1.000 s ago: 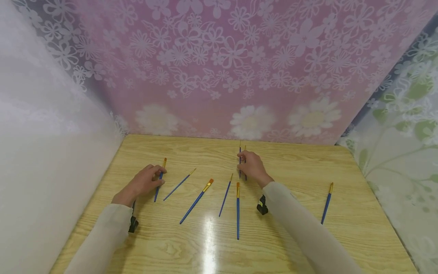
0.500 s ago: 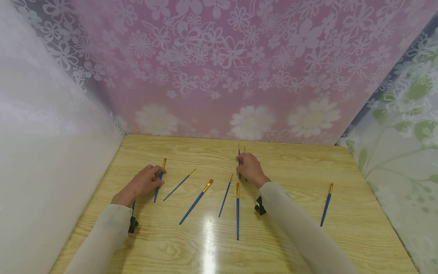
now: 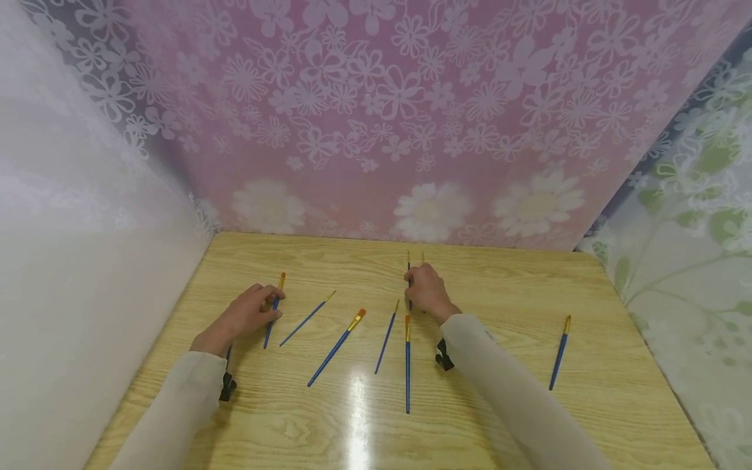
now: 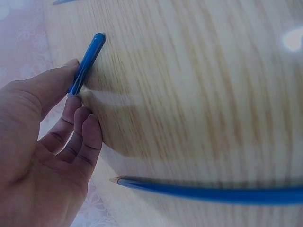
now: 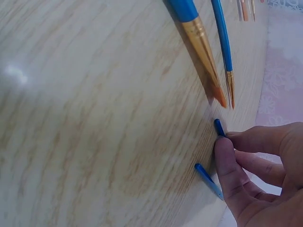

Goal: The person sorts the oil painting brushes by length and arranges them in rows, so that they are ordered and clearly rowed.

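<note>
My left hand (image 3: 242,313) pinches a blue-handled paintbrush (image 3: 282,281) with a gold ferrule and orange bristles, at the table's left. In the left wrist view the end of that brush's handle (image 4: 92,51) pokes out between thumb and fingers. Toward the back of the table, my right hand (image 3: 429,292) holds a thin paintbrush (image 3: 408,266) between thumb and finger. A second thin paintbrush (image 3: 422,256) lies alongside, mostly hidden under this hand; its handle (image 5: 207,178) shows in the right wrist view.
Between the hands, a thin brush (image 3: 307,320), a wide flat brush (image 3: 335,349), another thin brush (image 3: 386,339) and an upright-lying flat brush (image 3: 408,372) rest on the wooden table (image 3: 282,431). One more brush (image 3: 561,352) lies at the right. A flowered curtain (image 3: 352,163) stands behind.
The right hand has shifted slightly left and toward the front, its thin paintbrush moving with it and away from the neighbouring one. The left hand stays put.
</note>
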Tool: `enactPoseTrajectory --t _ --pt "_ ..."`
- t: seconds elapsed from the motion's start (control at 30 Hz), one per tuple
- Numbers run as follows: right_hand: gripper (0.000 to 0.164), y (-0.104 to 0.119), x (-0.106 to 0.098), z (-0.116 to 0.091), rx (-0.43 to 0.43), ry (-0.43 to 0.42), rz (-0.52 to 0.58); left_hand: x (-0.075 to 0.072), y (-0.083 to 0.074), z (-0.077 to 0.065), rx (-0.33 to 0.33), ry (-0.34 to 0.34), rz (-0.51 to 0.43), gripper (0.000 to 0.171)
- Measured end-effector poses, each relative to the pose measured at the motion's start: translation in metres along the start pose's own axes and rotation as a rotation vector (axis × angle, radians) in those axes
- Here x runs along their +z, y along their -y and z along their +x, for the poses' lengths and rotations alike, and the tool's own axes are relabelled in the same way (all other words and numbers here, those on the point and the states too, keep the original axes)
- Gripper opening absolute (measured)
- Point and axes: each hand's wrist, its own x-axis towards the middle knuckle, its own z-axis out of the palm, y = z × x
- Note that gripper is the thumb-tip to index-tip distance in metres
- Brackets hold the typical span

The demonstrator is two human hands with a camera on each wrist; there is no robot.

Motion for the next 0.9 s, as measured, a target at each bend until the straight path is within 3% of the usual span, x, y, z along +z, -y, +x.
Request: enactPoseTrajectory --t 0.23,0.33,0.43,0.53,0.6,0.67,0.9 --pt "0.023 -0.003 0.003 -0.001 0.001 -0.008 -0.023 0.002 0.000 0.000 0.008 -0.002 -0.012 0.037" --pt "0.013 -0.003 0.002 -0.005 0.002 -0.018 -0.022 0.003 0.000 0.001 -0.005 0.003 -0.021 0.037" --pt "0.014 -0.002 0.003 -0.006 -0.004 -0.018 0.001 0.002 0.000 0.000 -0.019 0.009 -0.020 0.037" --pt "0.018 0.000 0.003 -0.007 0.001 -0.015 0.028 0.001 0.001 -0.001 -0.026 0.008 -0.020 0.037" --pt "0.033 0.001 0.002 -0.008 0.021 -0.032 0.048 0.000 0.001 -0.002 -0.018 0.003 -0.018 0.037" --pt "0.039 0.003 -0.001 -0.010 0.036 -0.038 0.061 -0.001 0.001 -0.002 -0.007 -0.001 -0.016 0.037" --pt "0.034 0.004 -0.006 -0.020 0.012 -0.042 0.062 -0.001 0.000 0.000 -0.007 -0.005 -0.011 0.036"
